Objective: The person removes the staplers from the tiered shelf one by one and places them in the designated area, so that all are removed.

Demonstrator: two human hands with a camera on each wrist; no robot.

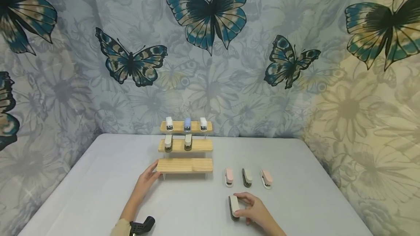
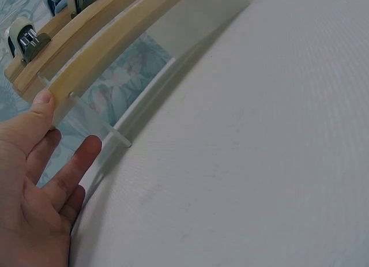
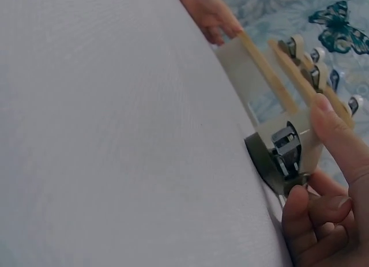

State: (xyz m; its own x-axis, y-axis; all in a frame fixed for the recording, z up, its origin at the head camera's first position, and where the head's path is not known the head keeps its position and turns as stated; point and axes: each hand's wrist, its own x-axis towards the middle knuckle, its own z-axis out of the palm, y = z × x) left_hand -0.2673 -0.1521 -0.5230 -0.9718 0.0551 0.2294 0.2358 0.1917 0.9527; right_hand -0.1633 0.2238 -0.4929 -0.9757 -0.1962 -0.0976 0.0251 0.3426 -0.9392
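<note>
Three tiers on the wooden rack [image 1: 185,165], up and to the left of my right grip [image 1: 254,211], across bare table [image 1: 98,192]. Top tier carries three staplers, middle tier two, bottom tier none, so the free slots sit on the rack's near and right side.

My left grip [image 1: 146,181] is relaxed, fingers straight, thumb resting on the left end of the bottom board; it holds nothing, just touches the rack. Left wrist view shows the thumb on the board's end and fingers beside the clear support leg.

Three more staplers lie in a row just beyond my right grip, between it and the rack's right end: pink [image 1: 229,176], grey [image 1: 247,177], pink [image 1: 267,178].

My right grip is pinched around the white-and-grey stapler [image 1: 233,207], fingers over its far end and side, thumb underneath. It sits on the table, long axis pointing away from me, roughly in line with the staplers on the rack. Right wrist view shows its open metal nose facing the rack.

Right grip is clearly the nearer one to it; rack lies forward-left of the stapler.
</note>
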